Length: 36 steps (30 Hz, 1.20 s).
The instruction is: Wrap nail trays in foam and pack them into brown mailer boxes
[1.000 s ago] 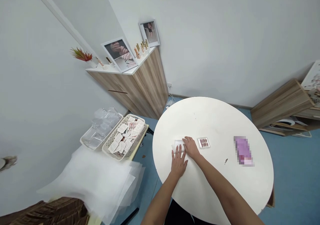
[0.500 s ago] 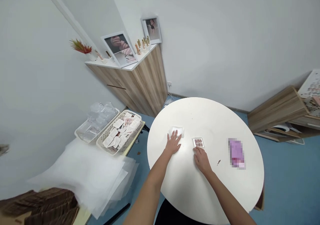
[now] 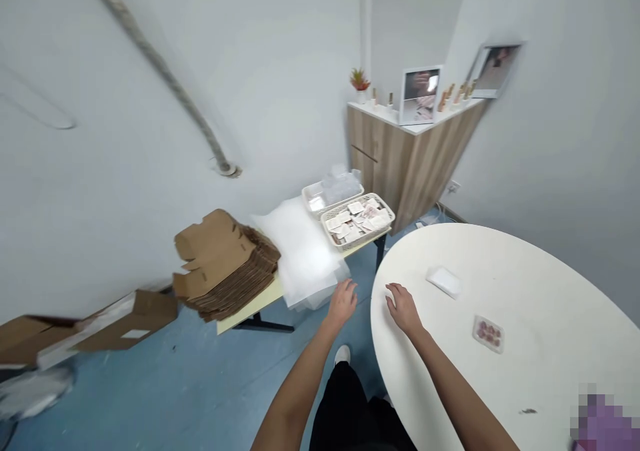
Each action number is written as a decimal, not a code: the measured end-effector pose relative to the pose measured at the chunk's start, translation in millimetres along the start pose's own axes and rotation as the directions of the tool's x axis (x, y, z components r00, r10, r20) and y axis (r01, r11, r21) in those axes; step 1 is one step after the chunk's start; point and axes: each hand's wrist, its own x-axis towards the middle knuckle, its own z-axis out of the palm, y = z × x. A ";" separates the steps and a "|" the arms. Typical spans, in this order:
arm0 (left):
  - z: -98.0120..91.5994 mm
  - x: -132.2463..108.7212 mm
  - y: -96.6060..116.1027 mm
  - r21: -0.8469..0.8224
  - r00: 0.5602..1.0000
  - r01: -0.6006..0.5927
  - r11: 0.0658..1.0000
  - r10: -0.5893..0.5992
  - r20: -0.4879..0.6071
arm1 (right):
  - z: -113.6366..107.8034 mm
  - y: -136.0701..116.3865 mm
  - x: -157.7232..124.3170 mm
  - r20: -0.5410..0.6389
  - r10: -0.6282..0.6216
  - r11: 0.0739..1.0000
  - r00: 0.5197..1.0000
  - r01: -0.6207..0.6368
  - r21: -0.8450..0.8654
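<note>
My left hand point(image 3: 343, 302) is off the table, reaching forward with loosely bent fingers and nothing in it. Its fingertips come up to the near corner of a stack of white translucent sheets point(image 3: 303, 251); whether they touch, I cannot tell. Over the left rim of the round white table point(image 3: 453, 397) is my right hand point(image 3: 403, 309), empty, thumb and fingers apart. Beyond it on the tabletop lies a flat white wrapped packet point(image 3: 444, 282). A small clear case of press-on nails point(image 3: 489, 333) sits farther right.
Flattened brown cartons point(image 3: 230, 264) are stacked on the side table's left end. A basket of small packs point(image 3: 357, 221) and a bin of clear plastic pieces point(image 3: 333, 187) stand at its right end. A wooden cabinet point(image 3: 400, 164) fills the corner. A pixelated purple item point(image 3: 607, 421) lies at right.
The view has swung left. My left hand has left the white packet and moved off the table towards the sheets. My right hand has let go of the nail case and moved left.
</note>
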 end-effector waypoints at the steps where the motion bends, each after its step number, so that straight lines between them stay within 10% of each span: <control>1: -13.6 -7.8 -21.1 0.030 0.999 0.049 0.998 -0.049 -0.017 | 8.6 -16.6 11.7 0.026 -0.028 1.000 0.999 0.028 0.007; 9: -100.4 -48.8 -138.0 0.249 0.987 0.099 0.963 -0.128 0.101 | 91.6 -140.1 90.9 0.263 -0.171 0.985 0.950 0.171 0.024; 18: -128.6 -19.2 -189.2 0.167 0.994 -0.008 0.986 -0.011 0.113 | 160.1 -212.8 116.3 0.394 -0.176 0.984 0.902 0.169 0.052; 28: -154.1 18.9 -118.7 -0.070 0.983 -0.174 0.982 0.170 -0.062 | 83.1 -172.2 140.0 0.094 -0.100 0.995 0.990 0.099 0.025; 36: -111.0 53.1 -38.5 0.075 0.946 -0.319 0.945 0.314 0.081 | -17.0 -71.5 40.9 -0.160 0.034 0.995 0.987 -0.049 -0.090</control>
